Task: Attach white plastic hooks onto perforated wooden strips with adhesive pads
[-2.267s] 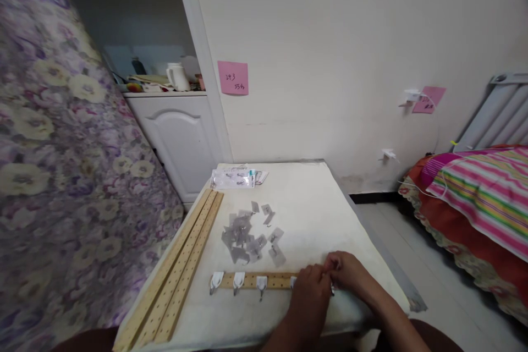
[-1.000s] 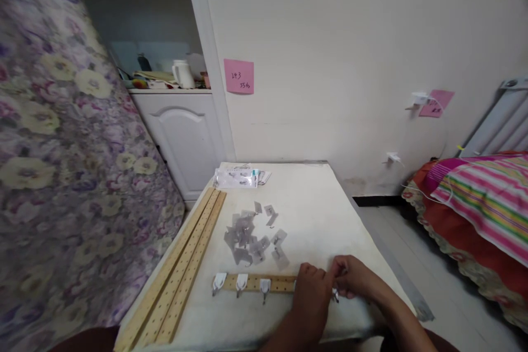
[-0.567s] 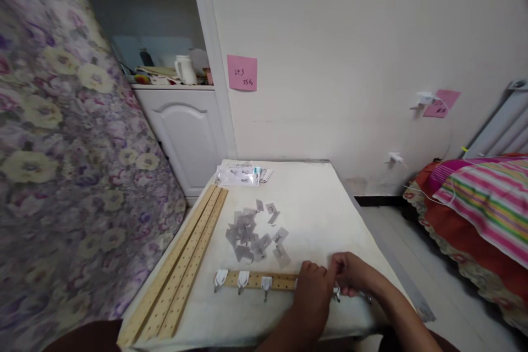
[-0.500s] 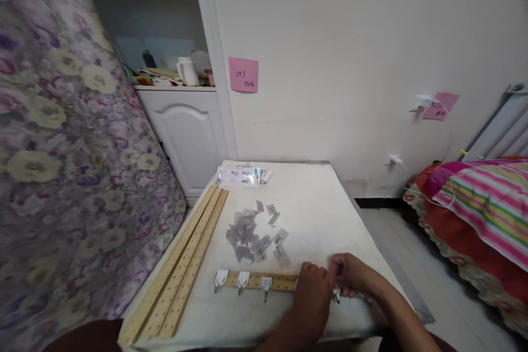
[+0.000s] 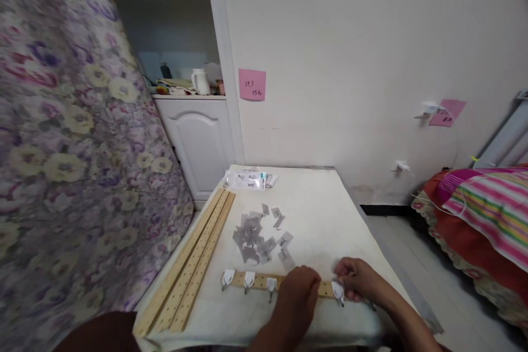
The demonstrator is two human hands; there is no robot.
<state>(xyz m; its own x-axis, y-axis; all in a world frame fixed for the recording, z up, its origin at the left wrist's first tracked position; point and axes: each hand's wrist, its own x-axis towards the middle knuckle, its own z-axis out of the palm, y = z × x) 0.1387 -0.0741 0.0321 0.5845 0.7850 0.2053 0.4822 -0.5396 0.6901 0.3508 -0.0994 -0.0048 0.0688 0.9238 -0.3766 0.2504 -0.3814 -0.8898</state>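
A short wooden strip with holes (image 5: 258,281) lies across the near edge of the white table (image 5: 317,214). Three white hooks (image 5: 247,280) sit on its left part and another white hook (image 5: 338,291) on its right end. My left hand (image 5: 297,291) rests curled on the middle of the strip. My right hand (image 5: 358,280) is closed by the right end, fingers pinched at the white hook there. A heap of clear adhesive hooks (image 5: 259,236) lies just behind the strip.
Long perforated wooden strips (image 5: 193,267) run along the table's left edge. A clear packet (image 5: 247,180) lies at the far edge. A floral mattress (image 5: 70,148) stands on the left, a striped bed cover (image 5: 490,209) on the right, a white cabinet (image 5: 198,137) behind.
My hands have drawn apart along the strip: the left slid left, and the hook at the right end shows between them. The view has shifted a little.
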